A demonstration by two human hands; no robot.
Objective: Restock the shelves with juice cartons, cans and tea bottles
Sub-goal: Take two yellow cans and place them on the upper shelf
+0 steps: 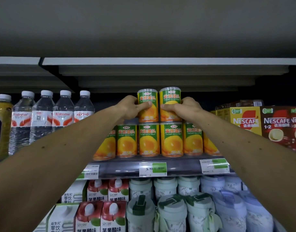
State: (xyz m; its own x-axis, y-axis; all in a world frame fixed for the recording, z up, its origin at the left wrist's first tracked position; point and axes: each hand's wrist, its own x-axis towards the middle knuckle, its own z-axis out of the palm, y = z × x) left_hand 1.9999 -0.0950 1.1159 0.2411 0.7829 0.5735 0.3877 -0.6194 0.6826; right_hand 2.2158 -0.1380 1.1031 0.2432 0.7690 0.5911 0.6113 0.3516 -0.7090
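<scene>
Two cans of yellow peaches stand side by side on top of the row of peach cans on the shelf, and each is held by one hand: the left hand curls its grip round the left can, thumb across the label, while the right hand wraps the right can the same way. Water bottles stand to the left of the cans, Nescafé boxes to the right, and juice cartons and pale flasks fill the shelf below.
</scene>
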